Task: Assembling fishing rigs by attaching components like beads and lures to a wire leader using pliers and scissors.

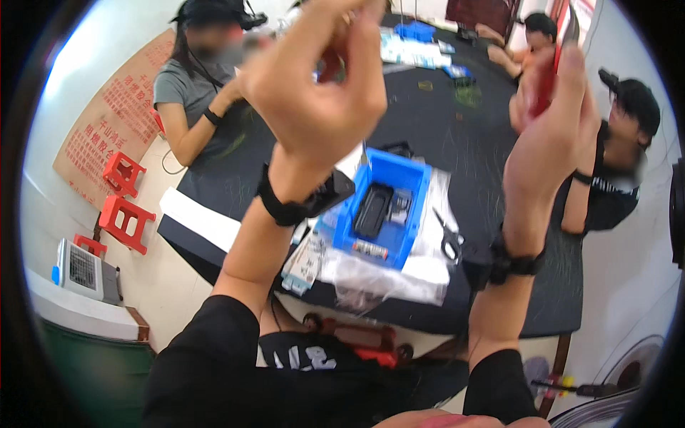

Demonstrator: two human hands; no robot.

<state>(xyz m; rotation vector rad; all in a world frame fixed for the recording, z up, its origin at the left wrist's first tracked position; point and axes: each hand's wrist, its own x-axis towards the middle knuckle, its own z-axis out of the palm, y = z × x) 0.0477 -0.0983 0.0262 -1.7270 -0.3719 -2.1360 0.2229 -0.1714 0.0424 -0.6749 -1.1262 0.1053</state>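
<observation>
My left hand (314,85) is raised close to the camera, fingers curled around a small object with red in it (330,68); what it is stays unclear. Also raised, my right hand (553,114) is closed on a red-handled tool (551,78) with a dark metal tip at the top. Both wrists wear black bands. Far below the hands, a blue plastic bin (410,221) sits on the black table (457,135), holding a black tray and small parts.
Black scissors (449,239) and clear plastic bags (378,274) lie beside the bin. Three other people sit around the table, at left, far right and at the back. Red stools (125,214) stand on the floor at left, near a small grey appliance (82,269).
</observation>
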